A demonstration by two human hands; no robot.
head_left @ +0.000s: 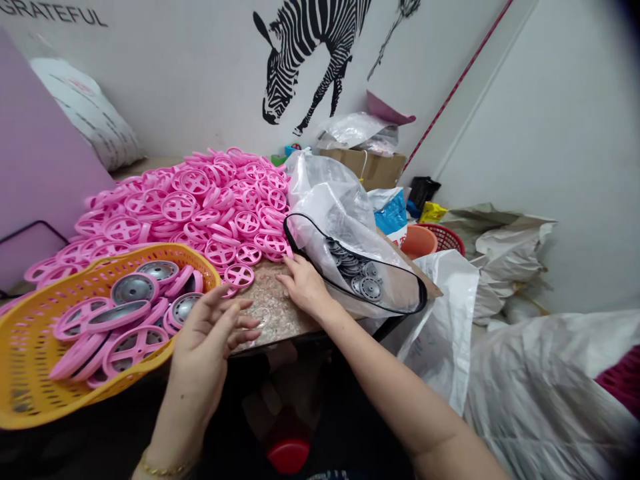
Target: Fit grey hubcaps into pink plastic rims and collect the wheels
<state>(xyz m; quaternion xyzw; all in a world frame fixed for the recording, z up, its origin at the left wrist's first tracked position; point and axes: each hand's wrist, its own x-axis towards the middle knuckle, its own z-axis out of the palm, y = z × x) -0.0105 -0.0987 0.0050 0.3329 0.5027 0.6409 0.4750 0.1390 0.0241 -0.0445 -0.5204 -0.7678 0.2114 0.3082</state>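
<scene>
My left hand (213, 333) hovers by the right rim of a yellow plastic basket (30, 400), its fingers apart and nothing visible in them. Inside the basket lie pink toy wheels (137, 343), several fitted with grey metallic-looking hubcaps (134, 289). My right hand (305, 285) reaches over the speckled tabletop (273, 307), fingers stretched toward the near edge of a large heap of pink spoked wheels (180, 207). Its fingertips appear to touch a wheel there; I see no grip. Beside that hand, a clear plastic bag (330, 193) with a black-rimmed mouth holds loose grey hubcaps (370, 288).
Behind the bag stands a cardboard box (375, 170) with plastic wrapping on top. An orange bowl (420, 241) and a red basket (445, 239) are to the right. White sacks (545, 373) crowd the right side; a stuffed sack (85, 110) leans at back left.
</scene>
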